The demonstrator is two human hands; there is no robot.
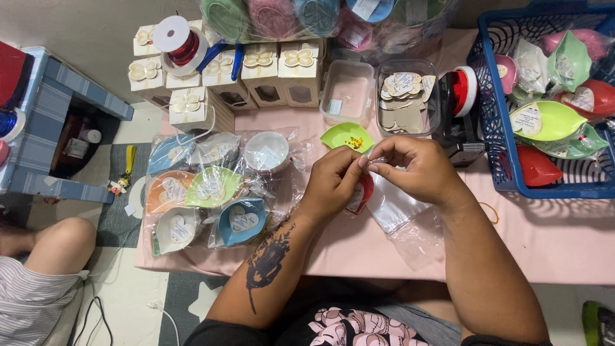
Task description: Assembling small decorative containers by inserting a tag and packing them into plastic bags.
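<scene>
Both hands meet above the pink table [544, 237]: the left hand [333, 182] and right hand [416, 170] pinch the mouth of a clear plastic bag [400, 214] between fingertips. It looks light, limp and slippery, best gripped at its top edge. A red dish [364, 192] sits beneath the left hand.

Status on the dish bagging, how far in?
Done: a pile of bagged leaf-shaped dishes lies on the pink table. In hand: left hand and right hand work a clear bag around a red dish. Left: the green dish looks unbagged.
</scene>
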